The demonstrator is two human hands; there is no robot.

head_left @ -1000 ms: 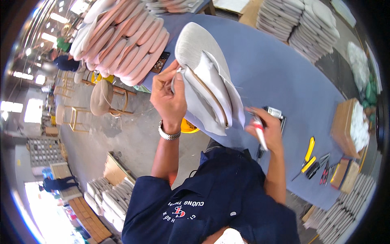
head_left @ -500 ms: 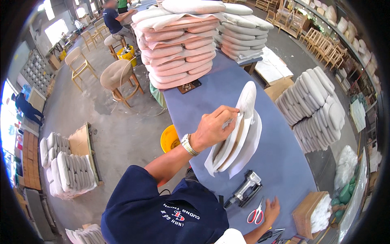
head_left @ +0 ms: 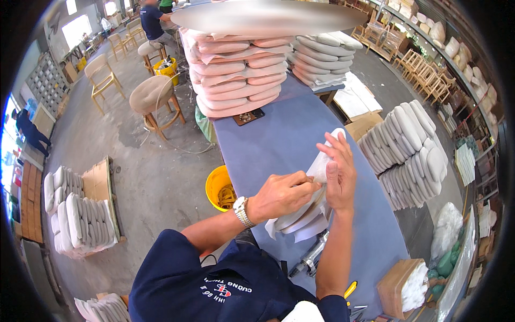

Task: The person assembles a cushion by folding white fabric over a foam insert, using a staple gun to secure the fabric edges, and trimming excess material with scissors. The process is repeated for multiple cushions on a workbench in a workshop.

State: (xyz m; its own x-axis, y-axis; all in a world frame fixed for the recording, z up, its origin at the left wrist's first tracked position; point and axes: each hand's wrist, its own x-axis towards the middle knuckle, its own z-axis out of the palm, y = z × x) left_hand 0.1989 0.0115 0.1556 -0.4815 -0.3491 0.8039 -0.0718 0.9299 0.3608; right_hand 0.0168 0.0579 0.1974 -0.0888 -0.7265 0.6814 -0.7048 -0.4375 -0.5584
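Observation:
A white upholstered seat cushion (head_left: 294,216), with loose cloth around its edge, stands tilted on edge over the blue-topped table (head_left: 292,137). My left hand (head_left: 284,194) is closed, pinching the cushion's cloth edge between thumb and fingers. On the cushion's far right side, my right hand (head_left: 339,169) has its fingers stretched out and rests against the cloth. Below the cushion lies a silver staple gun (head_left: 312,258), partly covered by the cushion and my right forearm. A yellow-handled tool (head_left: 351,290) lies to the right of that forearm.
A tall stack of cushions (head_left: 236,78) stands at the table's far end beside a dark flat item (head_left: 249,117). Cushion piles (head_left: 405,155) lie to the right. A cardboard box of white stuffing (head_left: 394,290) sits near right. A yellow bucket (head_left: 217,182) stands left of the table.
My right hand has risen from beside the scissors to the cushion's far side. The cushion has turned and come slightly lower. My left hand still grips its edge; the scissors are now hidden.

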